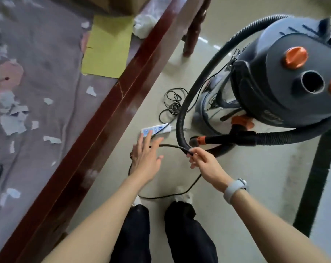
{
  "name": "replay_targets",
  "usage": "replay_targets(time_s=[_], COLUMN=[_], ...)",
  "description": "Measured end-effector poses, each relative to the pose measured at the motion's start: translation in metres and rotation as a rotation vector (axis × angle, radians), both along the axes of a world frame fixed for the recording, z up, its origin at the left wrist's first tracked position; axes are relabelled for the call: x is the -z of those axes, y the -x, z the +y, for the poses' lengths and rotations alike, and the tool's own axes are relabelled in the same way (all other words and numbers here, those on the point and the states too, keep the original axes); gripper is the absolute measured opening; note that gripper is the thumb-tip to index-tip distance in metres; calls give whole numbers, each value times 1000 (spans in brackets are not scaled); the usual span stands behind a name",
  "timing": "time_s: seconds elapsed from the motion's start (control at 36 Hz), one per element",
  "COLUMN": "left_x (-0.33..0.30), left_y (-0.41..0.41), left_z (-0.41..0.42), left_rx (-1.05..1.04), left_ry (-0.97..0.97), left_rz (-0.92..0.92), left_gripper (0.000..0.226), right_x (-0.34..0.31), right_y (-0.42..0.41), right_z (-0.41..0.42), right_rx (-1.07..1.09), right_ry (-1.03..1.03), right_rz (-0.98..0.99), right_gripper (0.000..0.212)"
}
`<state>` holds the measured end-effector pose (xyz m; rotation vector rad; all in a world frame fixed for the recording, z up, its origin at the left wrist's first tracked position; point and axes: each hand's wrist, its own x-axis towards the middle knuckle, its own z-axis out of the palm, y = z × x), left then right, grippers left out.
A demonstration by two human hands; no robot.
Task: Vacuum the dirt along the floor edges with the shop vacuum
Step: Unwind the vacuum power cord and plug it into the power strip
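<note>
On the pale tiled floor (246, 177), beside the dark red wooden table edge (107, 114), stands the grey drum-shaped shop vacuum with orange knobs (286, 76). Its black ribbed hose (191, 95) loops down in front of it. The right hand (204, 160) pinches the thin black power cord (168, 146). The left hand (147, 156), fingers spread, reaches over the white power strip (157, 129).

Illumination is even, soft daylight; shadows are faint. Window glare streaks the glossy floor (204, 41) at one o'clock. Motion blur softens the table surface (37, 73) toward nine o'clock. Wide-angle distortion bends straight lines at the frame edges. Centre is acceptably sharp.
</note>
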<state>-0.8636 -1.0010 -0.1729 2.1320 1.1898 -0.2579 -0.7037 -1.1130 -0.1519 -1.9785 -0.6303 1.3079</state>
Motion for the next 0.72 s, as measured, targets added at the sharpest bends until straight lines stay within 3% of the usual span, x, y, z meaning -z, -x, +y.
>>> replay_targets(time_s=[0.11, 0.19, 0.44, 0.56, 0.61, 0.72], left_x=[78, 142, 313, 360, 383, 412], left_y=[-4, 4, 37, 40, 45, 59], left_z=[9, 18, 62, 80, 87, 81], left_rx=[15, -64, -49, -13, 0, 70], left_ry=[64, 99, -81, -108, -119, -25], left_rz=[-97, -127, -109, -134, -73, 57], left_gripper=[21, 20, 29, 26, 22, 18], right_x=[71, 135, 314, 374, 396, 421], right_y=[7, 12, 17, 29, 23, 5], right_z=[0, 13, 87, 109, 110, 91], right_rx=[9, -141, -723, -753, -754, -956], right_ry=[2, 41, -4, -80, 25, 376], right_rz=[-23, -93, -565, -565, -592, -605], right_gripper=[34, 28, 44, 27, 27, 31])
